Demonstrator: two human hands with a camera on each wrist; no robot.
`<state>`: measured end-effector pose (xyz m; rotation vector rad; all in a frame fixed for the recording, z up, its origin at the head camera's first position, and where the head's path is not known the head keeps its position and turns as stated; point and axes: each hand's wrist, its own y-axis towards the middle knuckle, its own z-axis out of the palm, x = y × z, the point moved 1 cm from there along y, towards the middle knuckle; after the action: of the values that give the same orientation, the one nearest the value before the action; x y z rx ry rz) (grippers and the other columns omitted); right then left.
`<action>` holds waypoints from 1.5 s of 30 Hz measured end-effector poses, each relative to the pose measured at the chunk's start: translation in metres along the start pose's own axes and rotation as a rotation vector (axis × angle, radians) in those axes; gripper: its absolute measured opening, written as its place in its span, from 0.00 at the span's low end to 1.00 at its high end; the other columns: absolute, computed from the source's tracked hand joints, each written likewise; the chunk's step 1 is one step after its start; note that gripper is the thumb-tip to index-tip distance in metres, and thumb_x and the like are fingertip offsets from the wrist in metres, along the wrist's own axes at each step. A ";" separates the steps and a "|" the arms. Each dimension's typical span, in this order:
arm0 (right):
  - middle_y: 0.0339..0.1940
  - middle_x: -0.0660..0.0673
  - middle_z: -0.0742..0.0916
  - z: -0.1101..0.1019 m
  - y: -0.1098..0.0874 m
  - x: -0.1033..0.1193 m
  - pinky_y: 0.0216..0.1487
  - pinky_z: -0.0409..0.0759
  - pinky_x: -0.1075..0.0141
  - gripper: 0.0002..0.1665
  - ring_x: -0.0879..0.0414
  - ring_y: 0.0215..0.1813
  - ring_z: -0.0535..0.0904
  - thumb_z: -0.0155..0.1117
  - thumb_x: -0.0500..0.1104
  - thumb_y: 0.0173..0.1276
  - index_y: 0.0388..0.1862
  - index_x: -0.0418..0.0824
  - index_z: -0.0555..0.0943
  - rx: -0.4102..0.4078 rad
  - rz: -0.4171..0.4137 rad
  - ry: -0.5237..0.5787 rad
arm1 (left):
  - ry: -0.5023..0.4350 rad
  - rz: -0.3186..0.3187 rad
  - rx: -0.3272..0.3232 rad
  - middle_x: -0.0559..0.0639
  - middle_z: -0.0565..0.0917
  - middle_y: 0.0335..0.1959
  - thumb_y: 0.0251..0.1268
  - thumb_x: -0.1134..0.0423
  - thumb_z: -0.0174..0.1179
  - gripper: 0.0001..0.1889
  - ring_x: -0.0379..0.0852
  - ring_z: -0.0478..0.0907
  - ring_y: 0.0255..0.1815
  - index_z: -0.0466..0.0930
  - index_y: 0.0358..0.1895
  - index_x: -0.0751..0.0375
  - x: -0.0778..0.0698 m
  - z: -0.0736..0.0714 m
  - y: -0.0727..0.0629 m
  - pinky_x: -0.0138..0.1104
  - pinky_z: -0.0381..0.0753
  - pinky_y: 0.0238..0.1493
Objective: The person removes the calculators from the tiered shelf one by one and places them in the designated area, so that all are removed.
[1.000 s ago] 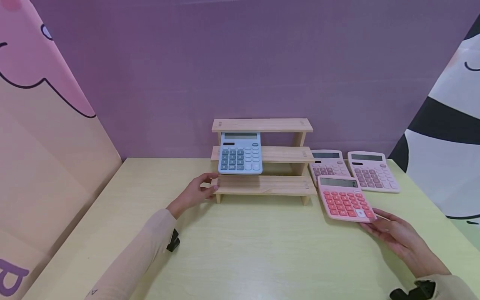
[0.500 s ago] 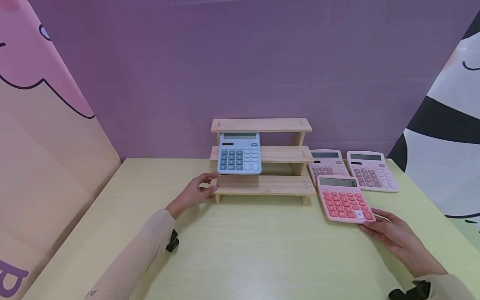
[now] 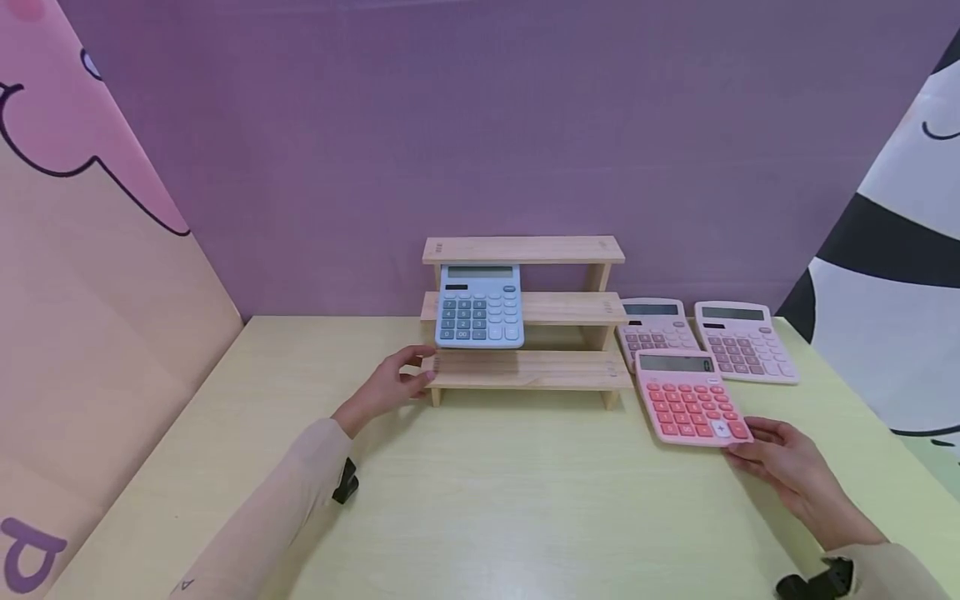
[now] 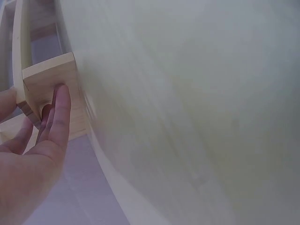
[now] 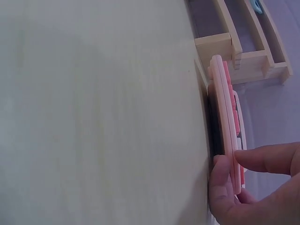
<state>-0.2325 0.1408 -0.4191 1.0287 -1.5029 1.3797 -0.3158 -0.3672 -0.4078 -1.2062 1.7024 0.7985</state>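
Note:
A three-step wooden stand (image 3: 555, 371) sits at the back of the table, and my left hand (image 3: 386, 383) holds the left end of its lowest step. In the left wrist view, fingers (image 4: 60, 115) press the underside and side of that step, with the thumb on the other face. A blue calculator (image 3: 480, 308) leans upright on the stand's left part. My right hand (image 3: 787, 467) pinches the near right corner of a pink calculator (image 3: 686, 400) with coral keys. The right wrist view shows thumb and fingers on either side of its edge (image 5: 229, 122).
Two pale pink calculators lie behind the coral-keyed one: one (image 3: 660, 321) close to the stand, partly covered, the other (image 3: 746, 343) farther right. A purple backdrop (image 3: 480, 125) rises behind the light wooden table (image 3: 480, 500), with printed panels on both sides.
Both hands, the stand and the calculators stay nearly in place. Only a slight shift of the whole head view shows.

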 end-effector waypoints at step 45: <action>0.51 0.41 0.72 -0.003 0.006 0.014 0.37 0.83 0.71 0.42 0.68 0.33 0.75 0.59 0.44 0.65 0.67 0.28 0.49 -0.102 -0.032 -0.363 | -0.036 -0.041 -0.012 0.62 0.65 0.59 0.66 0.65 0.53 0.25 0.56 0.76 0.51 0.61 0.65 0.60 -0.002 0.002 -0.001 0.39 0.83 0.47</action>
<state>-0.2421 0.1434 -0.4077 1.2814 -1.7886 1.1217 -0.3141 -0.3655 -0.4072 -1.2239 1.6408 0.8028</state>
